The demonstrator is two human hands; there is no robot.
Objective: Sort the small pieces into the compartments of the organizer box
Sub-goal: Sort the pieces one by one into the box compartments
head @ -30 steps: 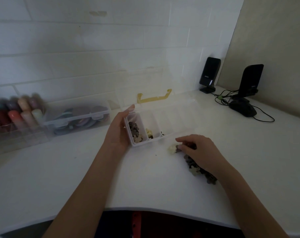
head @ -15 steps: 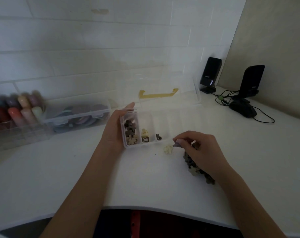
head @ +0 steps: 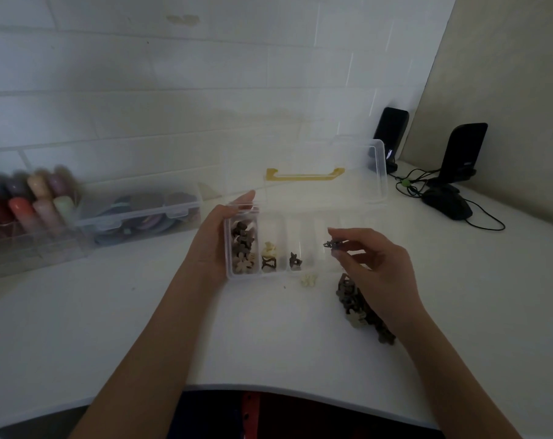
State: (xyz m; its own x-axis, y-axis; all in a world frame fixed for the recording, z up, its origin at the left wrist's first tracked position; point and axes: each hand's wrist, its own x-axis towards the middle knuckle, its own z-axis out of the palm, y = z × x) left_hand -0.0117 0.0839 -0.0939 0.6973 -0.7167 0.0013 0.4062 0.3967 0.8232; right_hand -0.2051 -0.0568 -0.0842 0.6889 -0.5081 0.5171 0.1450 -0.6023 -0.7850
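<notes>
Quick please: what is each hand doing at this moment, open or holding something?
Left hand: grips the left end of the organizer box.
Right hand: pinches one small dark piece above the box.

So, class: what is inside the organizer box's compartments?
Organizer box: dark and beige pieces leftmost, then cream and dark pieces, then one dark piece. Further compartments look empty.

Two hands: left hand [head: 212, 245], right hand [head: 375, 270]. One open organizer box [head: 303, 217], one closed clear box [head: 135, 213], two black speakers [head: 390, 134], one mouse [head: 447, 204], one loose cream piece [head: 309, 279].
</notes>
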